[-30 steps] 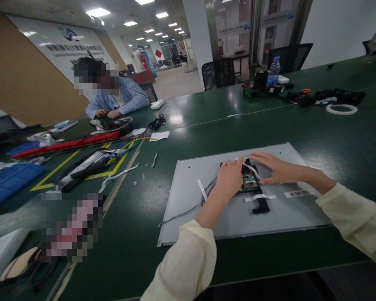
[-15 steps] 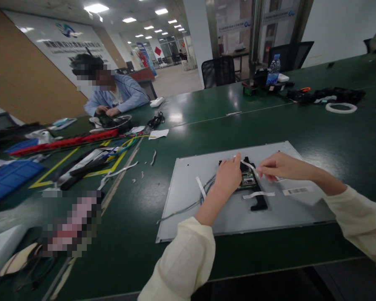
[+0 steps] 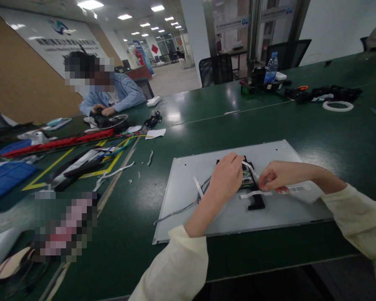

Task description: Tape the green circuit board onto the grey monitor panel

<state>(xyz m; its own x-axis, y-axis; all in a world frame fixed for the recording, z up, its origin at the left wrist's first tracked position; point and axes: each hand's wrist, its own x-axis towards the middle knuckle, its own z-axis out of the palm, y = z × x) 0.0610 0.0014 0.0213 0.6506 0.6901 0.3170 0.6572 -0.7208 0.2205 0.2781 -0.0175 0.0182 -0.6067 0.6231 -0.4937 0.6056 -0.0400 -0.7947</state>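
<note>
A grey metal panel [image 3: 178, 200] lies flat on the green table, with a black bracket [image 3: 257, 205] and a green circuit board [image 3: 247, 180] on it. My left hand [image 3: 228, 173] is over the bracket's upper left part, fingers closed at the upper end of a white tape strip [image 3: 250, 168]. My right hand [image 3: 278, 176] is just right of the board, thumb and fingers pinched at the strip's lower end. A second tape strip [image 3: 253, 194] crosses the bracket below. Grey cables [image 3: 188, 208] run leftward from under my left hand, with another white strip [image 3: 198, 187] over them.
A person in a blue shirt [image 3: 125, 90] sits at the far left. White tape scraps [image 3: 150, 157], a blue tray [image 3: 9, 177] and a red strip [image 3: 59, 142] lie leftward. Back right are a water bottle [image 3: 271, 69] and a white ring [image 3: 337, 106].
My left index finger, stretched out before, has curled in with the others. My right hand has moved slightly down toward the lower tape strip. The camera view has shifted a little.
</note>
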